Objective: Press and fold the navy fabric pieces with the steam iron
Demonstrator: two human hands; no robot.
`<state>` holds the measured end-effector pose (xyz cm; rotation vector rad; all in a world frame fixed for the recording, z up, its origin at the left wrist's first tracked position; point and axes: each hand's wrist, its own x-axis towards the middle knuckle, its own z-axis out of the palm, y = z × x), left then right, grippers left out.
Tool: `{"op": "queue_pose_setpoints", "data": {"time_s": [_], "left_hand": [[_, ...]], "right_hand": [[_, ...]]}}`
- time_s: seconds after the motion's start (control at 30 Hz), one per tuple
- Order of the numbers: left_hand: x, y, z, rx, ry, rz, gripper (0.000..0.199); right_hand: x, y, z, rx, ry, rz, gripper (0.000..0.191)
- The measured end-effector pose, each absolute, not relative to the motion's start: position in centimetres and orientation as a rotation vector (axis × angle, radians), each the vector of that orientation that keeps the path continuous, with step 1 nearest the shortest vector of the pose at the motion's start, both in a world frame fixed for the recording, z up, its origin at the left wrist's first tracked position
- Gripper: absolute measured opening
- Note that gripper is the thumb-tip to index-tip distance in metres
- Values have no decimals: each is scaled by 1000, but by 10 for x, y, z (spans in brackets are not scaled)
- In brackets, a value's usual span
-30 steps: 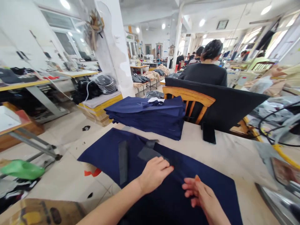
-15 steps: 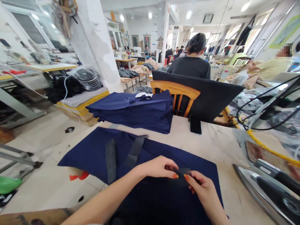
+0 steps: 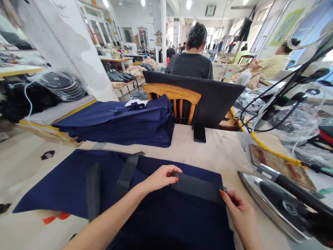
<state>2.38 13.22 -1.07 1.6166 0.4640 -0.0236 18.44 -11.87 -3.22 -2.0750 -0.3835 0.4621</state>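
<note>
A dark grey fabric strip (image 3: 199,186) stretches between my two hands over a navy fabric panel (image 3: 161,215). My left hand (image 3: 164,177) pinches the strip's left end between thumb and fingers. At the panel's right edge, my right hand (image 3: 238,206) grips the other end, with thumb and fingers closed on it. Two more dark strips lie on the panel to the left: one short strip (image 3: 93,189) near my left forearm and another strip (image 3: 128,172) slanting beside it. An iron (image 3: 275,201) rests on the table, right of my right hand.
A stack of navy fabric (image 3: 125,128) stands behind the panel, with a phone (image 3: 199,132) to its right. Beyond are a wooden chair (image 3: 174,91) and a seated person (image 3: 192,59). Cables and a yellow-wrapped hose (image 3: 275,152) hang at the right, near a brown board (image 3: 279,166).
My hands have moved apart, drawing the grey strip out flat between them. The right hand is now at the panel's right edge. The whole view has turned somewhat to the right.
</note>
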Motion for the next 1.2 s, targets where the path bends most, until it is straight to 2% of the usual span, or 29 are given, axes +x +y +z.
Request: {"op": "queue_pose_setpoints", "data": {"time_s": [0.13, 0.4, 0.8, 1.0, 1.07, 1.2], "left_hand": [[35, 131, -17, 1924, 599, 114, 35], [44, 132, -16, 2382, 781, 145, 37], [43, 133, -20, 2525, 823, 131, 36], [3, 125, 5, 2320, 796, 451, 31], [-29, 112, 16, 2087, 692, 287, 26], [-100, 74, 3, 1708, 526, -465, 23]], "right_hand": [[197, -115, -33, -2364, -548, 316, 45], [212, -87, -37, -2573, -588, 233, 39], [217, -88, -48, -2545, -561, 198, 32], [217, -112, -37, -2336, -554, 145, 49], [206, -130, -27, -2259, -656, 205, 46], [155, -157, -13, -1990, -1166, 441, 23]]}}
